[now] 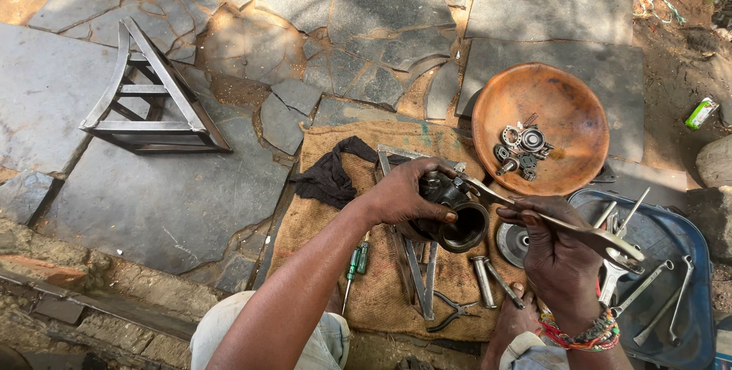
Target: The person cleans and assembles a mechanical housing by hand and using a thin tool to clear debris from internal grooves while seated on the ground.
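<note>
Head view: a person is sitting over a sheet of coarse brown burlap (396,294) spread on cracked grey flagstones (152,202), working with two bare hands. One left hand (400,194) is wrapping its fingers over the top of a dark, greasy metal housing (456,216), a cup-shaped casting with a round open mouth, and is holding it just above the cloth. One right hand (557,252), wearing a bunch of bright beaded bracelets at the wrist, is closing around the shaft of a long steel spanner (549,221) whose far jaw is meeting the top of the housing.

One shallow, rust-orange metal bowl (568,103) is sitting beyond the hands, holding a cluster of roughly six small ring-shaped bearings and fittings (522,149). One crumpled black rag (332,175) is lying on the burlap's upper left. One green-handled screwdriver (354,267), one pair of pliers (454,313), two short steel cylinders (488,278) and one grey disc (511,244) are resting on the cloth near the knees. One blue plastic tray (671,233) at right is carrying several loose spanners. One triangular frame of welded steel bars (149,95) is standing well apart on the stones.
</note>
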